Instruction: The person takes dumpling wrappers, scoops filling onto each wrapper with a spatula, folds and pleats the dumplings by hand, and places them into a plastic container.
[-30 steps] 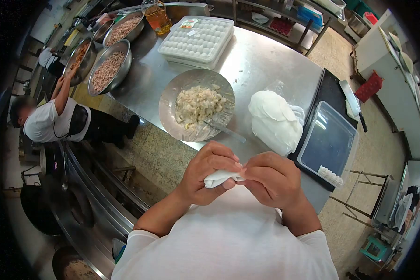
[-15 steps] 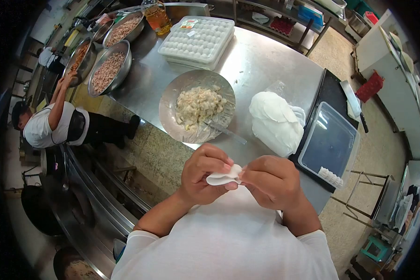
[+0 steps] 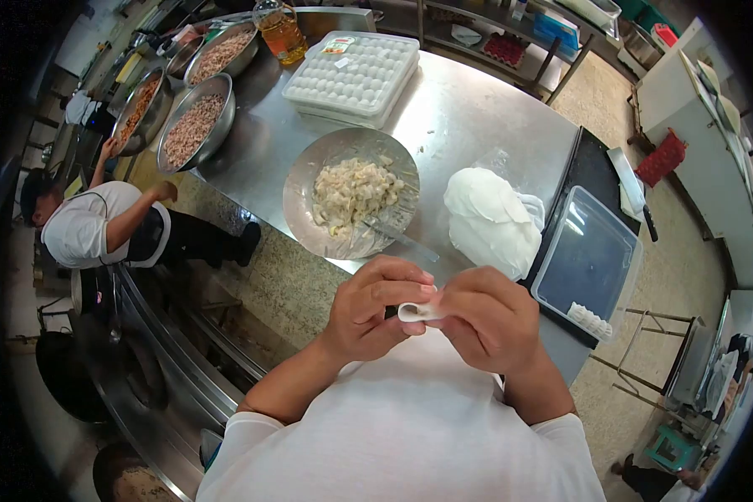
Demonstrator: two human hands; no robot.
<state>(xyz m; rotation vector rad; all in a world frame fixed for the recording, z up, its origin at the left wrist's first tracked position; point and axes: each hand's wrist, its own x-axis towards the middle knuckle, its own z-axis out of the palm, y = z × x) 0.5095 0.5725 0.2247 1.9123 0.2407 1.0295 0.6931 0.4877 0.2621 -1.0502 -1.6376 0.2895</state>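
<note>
Head view shows a folded white wrapper (image 3: pixel 424 314) held off the table (image 3: pixel 485 105), in front of its near edge. Its long axis runs sideways from one hand to the other; the open, looped end points toward the person's left, and the gathered end goes into the right fingers. The left hand (image 3: pixel 371 306) steadies the loop between thumb and fingers; the right hand (image 3: pixel 490 318) pinches the other end, its fingertips drawn close together. Beyond them, a metal bowl (image 3: pixel 303 188) of pale filling (image 3: pixel 356 195) sits by the near edge. A white pile (image 3: pixel 494 222) lies to its right, and a clear tray (image 3: pixel 581 255) rests at the table's right end, white pieces (image 3: pixel 590 320) in its near corner.
</note>
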